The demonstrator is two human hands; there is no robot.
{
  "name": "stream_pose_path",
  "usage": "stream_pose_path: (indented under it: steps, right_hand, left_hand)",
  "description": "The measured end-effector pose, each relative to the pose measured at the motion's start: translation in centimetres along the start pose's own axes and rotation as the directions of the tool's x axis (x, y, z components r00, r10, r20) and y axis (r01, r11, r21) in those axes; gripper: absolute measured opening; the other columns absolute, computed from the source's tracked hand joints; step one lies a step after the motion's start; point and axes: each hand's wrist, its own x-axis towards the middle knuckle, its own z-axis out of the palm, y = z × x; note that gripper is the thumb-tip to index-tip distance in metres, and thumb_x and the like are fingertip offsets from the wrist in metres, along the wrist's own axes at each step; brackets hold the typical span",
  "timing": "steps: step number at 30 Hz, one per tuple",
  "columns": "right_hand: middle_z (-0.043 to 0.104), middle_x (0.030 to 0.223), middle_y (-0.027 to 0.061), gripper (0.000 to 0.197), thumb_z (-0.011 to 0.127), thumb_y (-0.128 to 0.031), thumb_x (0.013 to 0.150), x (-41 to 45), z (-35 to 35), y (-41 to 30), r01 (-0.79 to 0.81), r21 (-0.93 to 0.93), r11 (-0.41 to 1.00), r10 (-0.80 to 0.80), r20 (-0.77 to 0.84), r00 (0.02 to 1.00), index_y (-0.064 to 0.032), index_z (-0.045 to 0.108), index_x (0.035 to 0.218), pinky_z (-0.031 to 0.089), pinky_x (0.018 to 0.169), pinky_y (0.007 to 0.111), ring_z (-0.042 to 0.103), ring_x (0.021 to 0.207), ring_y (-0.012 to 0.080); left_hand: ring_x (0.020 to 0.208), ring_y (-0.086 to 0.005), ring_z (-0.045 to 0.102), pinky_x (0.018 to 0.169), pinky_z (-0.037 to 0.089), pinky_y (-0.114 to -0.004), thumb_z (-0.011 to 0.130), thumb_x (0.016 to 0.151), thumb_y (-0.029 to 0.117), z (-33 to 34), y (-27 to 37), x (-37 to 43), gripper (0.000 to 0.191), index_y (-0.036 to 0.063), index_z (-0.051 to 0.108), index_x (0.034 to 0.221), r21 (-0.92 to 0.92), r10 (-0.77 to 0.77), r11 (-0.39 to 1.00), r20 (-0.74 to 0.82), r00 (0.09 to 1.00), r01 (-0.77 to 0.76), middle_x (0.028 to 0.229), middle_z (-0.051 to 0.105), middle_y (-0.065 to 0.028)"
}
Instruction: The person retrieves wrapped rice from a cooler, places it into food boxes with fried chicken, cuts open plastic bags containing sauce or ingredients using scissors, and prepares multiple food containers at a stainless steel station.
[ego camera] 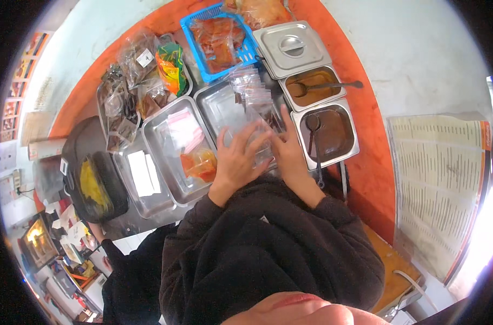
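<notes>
My left hand (240, 160) is over a steel tray (218, 101), palm down with its fingers spread. Close on its right, my right hand (293, 152) has its index finger stretched forward along the tray's right side. Between the hands lies a clear plastic bag (263, 153), partly covered by the fingers; both hands seem to touch it without gripping it. Just beyond the fingertips, several small zip bags (257, 96) overlap in a row, some with dark contents. What lies beneath my palms is hidden.
Right of my hands stand two steel pans of brown sauce (331, 138) with ladles (312, 124), behind them a lidded pan (292, 46). A blue basket (207, 75) holds bagged reddish food. Leftward are a tray (181, 191), a black container (78, 138) and another person's dark sleeve (128, 264).
</notes>
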Motion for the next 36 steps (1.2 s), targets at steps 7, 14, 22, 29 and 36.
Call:
stream_pose_path:
  steps: [7,14,22,29,36]
  right_hand:
    - [0.049,0.125,0.0186,0.021,0.063,-0.008,0.083,2.7,-4.6,0.1,0.257,-0.172,0.951,-0.254,0.04,0.966,-0.0073,0.066,0.103,0.047,0.083,0.04,0.055,0.1,0.0334]
    - [0.054,0.107,0.0137,0.021,0.066,-0.015,0.077,10.8,-11.8,10.6,0.006,-0.827,0.563,-0.086,-0.052,0.995,-0.0119,0.07,0.097,0.041,0.085,0.042,0.05,0.101,0.0303]
    - [0.059,0.093,0.0042,0.02,0.058,-0.016,0.079,9.8,-14.0,9.0,0.083,-0.956,0.282,-0.192,0.029,0.981,-0.0162,0.067,0.097,0.04,0.085,0.04,0.055,0.096,0.0213]
    - [0.06,0.083,-0.0002,0.015,0.055,-0.016,0.079,7.6,-12.8,8.6,0.261,-0.939,0.226,-0.266,0.198,0.943,-0.0169,0.065,0.09,0.039,0.078,0.038,0.057,0.088,0.0177]
    - [0.061,0.084,0.0009,0.016,0.055,-0.015,0.079,7.7,-13.6,8.0,0.201,-0.941,0.272,-0.274,0.125,0.954,-0.0154,0.066,0.09,0.038,0.076,0.038,0.056,0.087,0.0183]
  left_hand:
    - [0.128,-0.0218,0.046,0.108,0.02,-0.055,0.075,0.071,0.028,0.5,-1.7,0.4,0.061,0.0179,0.053,0.126,0.1,0.038,0.994,0.059,0.998,-0.044,0.135,0.051,-0.0062]
    - [0.125,-0.0248,0.047,0.107,0.03,-0.042,0.064,0.084,0.038,-0.4,-4.5,-1.4,0.063,0.0055,0.046,0.134,-0.859,-0.351,0.284,0.321,0.88,0.426,0.129,0.054,-0.0096]
    - [0.12,-0.0277,0.047,0.104,0.034,-0.047,0.048,0.092,0.05,-0.6,-6.5,-5.8,0.064,-0.0005,0.047,0.131,-0.928,-0.489,-0.312,0.342,0.802,0.206,0.134,0.048,-0.0132]
    - [0.118,-0.0249,0.048,0.103,0.034,-0.042,0.047,0.093,0.053,0.5,-7.5,-6.5,0.065,-0.0006,0.048,0.13,-0.932,-0.522,-0.289,0.345,0.78,0.218,0.135,0.048,-0.0131]
    - [0.116,-0.0212,0.05,0.098,0.039,-0.037,0.061,0.081,0.061,-0.6,-6.4,-4.8,0.081,-0.0028,0.047,0.129,-0.965,-0.554,-0.047,0.241,0.797,0.259,0.132,0.049,-0.0145]
